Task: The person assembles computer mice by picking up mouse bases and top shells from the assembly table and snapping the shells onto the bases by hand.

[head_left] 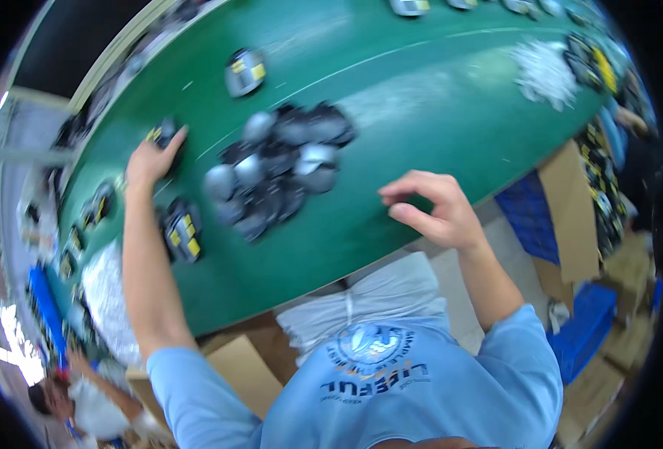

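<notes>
My left hand (149, 162) is stretched out at the far left of the green table, its thumb and fingers around a dark rounded plastic piece with yellow labels (163, 133). Motion blurs the fingertips. Over the table's near edge hangs my right hand (438, 212), fingers bent and thumb apart, with nothing between them. Between the hands lies a loose heap of black and grey rounded shells (275, 168). Dark pieces with yellow labels (184, 232) rest beside my left forearm. One grey piece with yellow labels (245, 72) sits alone beyond the heap.
The green table (391, 150) curves across the view. White thin strips (545, 72) are piled at the far right, beside more dark pieces. Clear plastic wrapping (110, 299) lies at left. Cardboard boxes (569, 217) and a blue bin (582, 329) stand at right. Other people work at both sides.
</notes>
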### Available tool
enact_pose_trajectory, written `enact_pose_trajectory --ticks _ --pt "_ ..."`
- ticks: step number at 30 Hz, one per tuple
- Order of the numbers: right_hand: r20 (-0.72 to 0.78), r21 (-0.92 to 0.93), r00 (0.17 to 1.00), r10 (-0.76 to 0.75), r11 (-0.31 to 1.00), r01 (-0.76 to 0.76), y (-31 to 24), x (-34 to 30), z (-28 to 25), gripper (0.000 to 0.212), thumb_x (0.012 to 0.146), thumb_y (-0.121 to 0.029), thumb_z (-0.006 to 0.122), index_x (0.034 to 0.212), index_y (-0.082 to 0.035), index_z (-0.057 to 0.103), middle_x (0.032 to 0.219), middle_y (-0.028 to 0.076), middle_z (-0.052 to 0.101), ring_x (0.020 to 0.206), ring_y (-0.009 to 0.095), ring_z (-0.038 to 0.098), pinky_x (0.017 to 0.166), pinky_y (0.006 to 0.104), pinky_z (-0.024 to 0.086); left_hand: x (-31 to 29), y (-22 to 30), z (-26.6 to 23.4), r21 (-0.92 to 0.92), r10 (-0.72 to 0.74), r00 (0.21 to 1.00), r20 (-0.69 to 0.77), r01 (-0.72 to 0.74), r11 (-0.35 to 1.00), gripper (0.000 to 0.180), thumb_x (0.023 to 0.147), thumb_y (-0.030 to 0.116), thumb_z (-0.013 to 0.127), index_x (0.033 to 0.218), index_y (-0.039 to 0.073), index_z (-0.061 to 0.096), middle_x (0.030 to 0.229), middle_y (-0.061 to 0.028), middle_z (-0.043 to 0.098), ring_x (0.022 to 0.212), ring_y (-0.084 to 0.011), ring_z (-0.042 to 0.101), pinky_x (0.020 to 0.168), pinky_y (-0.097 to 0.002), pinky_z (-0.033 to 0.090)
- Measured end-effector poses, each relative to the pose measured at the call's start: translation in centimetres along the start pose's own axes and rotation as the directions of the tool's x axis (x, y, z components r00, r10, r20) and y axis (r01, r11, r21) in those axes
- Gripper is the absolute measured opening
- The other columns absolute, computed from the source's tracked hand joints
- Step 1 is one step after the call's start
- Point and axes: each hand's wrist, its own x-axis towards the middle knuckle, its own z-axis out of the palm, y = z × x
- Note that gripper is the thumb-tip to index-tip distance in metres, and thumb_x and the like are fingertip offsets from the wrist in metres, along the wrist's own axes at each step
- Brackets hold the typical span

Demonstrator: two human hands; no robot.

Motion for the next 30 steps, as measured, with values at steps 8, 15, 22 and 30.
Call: enact_pose_trajectory --ticks 8,15,22,30 --pt "-0.636 -0.604 0.763 -0.117 0.692 -0.397 7.9 -1.5 -18.5 0.023 0.096 -0.026 0.075 0.108 -0.008 0.081 0.092 0.011 0.078 0.080 0.023 0.072 0.073 0.0339 0.056 -2.3 -4.1 -0.7 -0.574 0.056 0.979 -0.194 -0.160 0.803 0.051 0.096 0.043 0.076 0.113 -0.003 0.063 0.092 -0.0090 0.068 0.075 -0.0192 0.064 0.072 -0.0348 0.054" --pt "-0.592 -0.729 0.805 0.032 0.405 -0.552 13.4 -0.8 -27.9 0.036 0.099 -0.036 0.068 0.117 -0.007 0.077 0.106 0.021 0.077 0.101 0.040 0.074 0.090 0.0458 0.057 -24.4 5.2 -5.4 -0.317 0.547 0.827 -0.130 -0.557 0.767 0.070 0.068 0.035 0.087 0.121 -0.004 0.061 0.098 -0.0190 0.067 0.086 -0.0314 0.066 0.082 -0.0403 0.055" --pt "-0.312 -0.908 0.934 -0.177 0.344 -0.238 12.6 0.2 -30.4 0.033 0.108 -0.031 0.062 0.123 -0.004 0.071 0.121 0.016 0.071 0.115 0.031 0.065 0.091 0.0395 0.052 -29.8 11.1 2.2 -0.430 0.537 0.835 -0.117 -0.530 0.731 0.064 0.072 0.037 0.088 0.114 -0.003 0.063 0.107 -0.0201 0.066 0.093 -0.0405 0.070 0.080 -0.0469 0.059" --pt "-0.069 -0.561 0.960 -0.270 0.806 0.187 0.0 -0.7 -8.3 0.017 0.103 -0.012 0.068 0.113 0.002 0.066 0.104 0.008 0.067 0.098 0.018 0.063 0.090 0.0295 0.050 -30.5 11.7 2.9 -0.367 0.354 0.934 0.045 -0.314 0.876 0.071 0.077 0.059 0.087 0.101 -0.005 0.064 0.107 -0.0200 0.062 0.091 -0.0379 0.071 0.075 -0.0438 0.060"
